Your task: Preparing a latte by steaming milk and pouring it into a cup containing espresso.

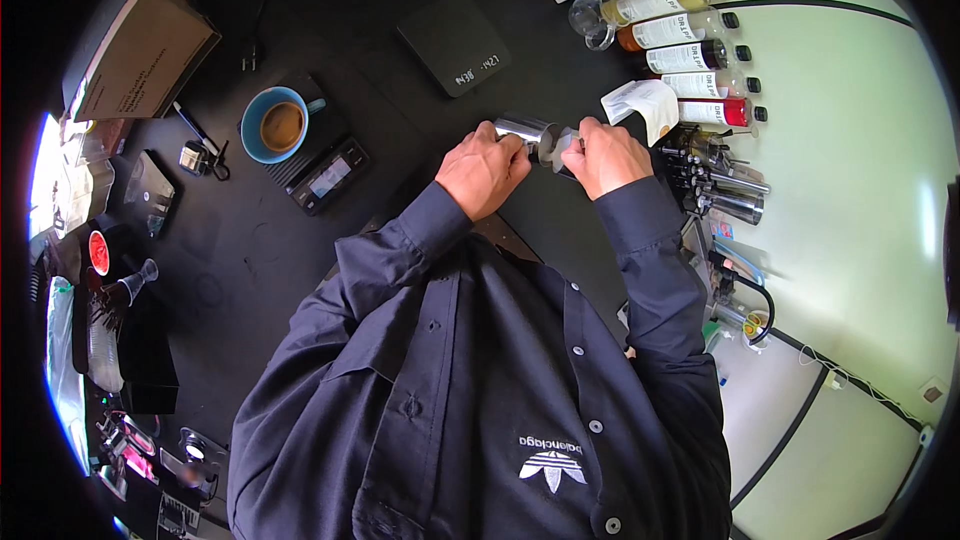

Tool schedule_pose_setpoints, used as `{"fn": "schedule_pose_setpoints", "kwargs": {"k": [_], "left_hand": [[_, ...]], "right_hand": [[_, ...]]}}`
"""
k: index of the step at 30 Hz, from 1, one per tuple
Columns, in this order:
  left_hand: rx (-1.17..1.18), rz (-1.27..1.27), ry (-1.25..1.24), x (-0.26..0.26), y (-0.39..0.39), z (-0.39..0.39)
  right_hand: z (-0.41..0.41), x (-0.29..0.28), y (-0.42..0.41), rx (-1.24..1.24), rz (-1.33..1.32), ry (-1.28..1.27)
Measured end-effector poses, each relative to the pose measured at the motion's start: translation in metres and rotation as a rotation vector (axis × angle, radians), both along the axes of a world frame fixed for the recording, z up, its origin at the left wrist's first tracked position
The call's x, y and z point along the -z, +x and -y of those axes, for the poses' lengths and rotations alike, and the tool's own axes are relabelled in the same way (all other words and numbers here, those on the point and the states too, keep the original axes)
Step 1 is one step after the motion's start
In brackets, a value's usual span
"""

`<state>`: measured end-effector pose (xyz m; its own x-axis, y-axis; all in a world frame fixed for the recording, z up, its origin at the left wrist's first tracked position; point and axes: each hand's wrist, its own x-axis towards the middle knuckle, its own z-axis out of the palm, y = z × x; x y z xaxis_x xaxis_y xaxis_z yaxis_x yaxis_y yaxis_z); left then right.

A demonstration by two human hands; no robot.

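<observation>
In front of my chest, my left hand (484, 172) grips a shiny metal cylindrical cup (527, 129) lying nearly sideways. Close beside its mouth, my right hand (613, 157) pinches a small pale, partly see-through piece (562, 144); the fingers hide most of it, so its kind is unclear. Whether the two pieces touch, I cannot tell. Off to the left, a blue mug (255, 136) holding brown, coffee-like liquid stands on a black digital scale (319, 178) with a lit display.
A flat black scale (454, 41) with lit digits lies beyond my hands. Several labelled bottles (686, 56), a glass jug (592, 19) and a white pouch (643, 106) line the right. A cardboard box (146, 52), pen (196, 127) and clear funnel-shaped cup (141, 279) sit left.
</observation>
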<state>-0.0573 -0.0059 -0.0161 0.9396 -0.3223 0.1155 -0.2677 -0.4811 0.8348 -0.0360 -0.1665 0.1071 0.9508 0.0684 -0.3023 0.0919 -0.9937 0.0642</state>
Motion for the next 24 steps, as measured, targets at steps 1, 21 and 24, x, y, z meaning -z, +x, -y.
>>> {"fn": "schedule_pose_setpoints", "kwargs": {"k": [1, 21, 24], "left_hand": [[0.002, -0.004, -0.016, 0.001, 0.000, 0.000], [0.035, -0.164, -0.151, -0.002, 0.000, -0.001], [0.060, -0.172, -0.146, 0.001, 0.001, 0.000]], "right_hand": [[-0.001, -0.002, 0.000, -0.003, 0.000, -0.002], [-0.009, -0.014, -0.007, -0.341, 0.172, 0.034], [-0.010, -0.025, -0.013, -0.400, 0.193, 0.030]]}}
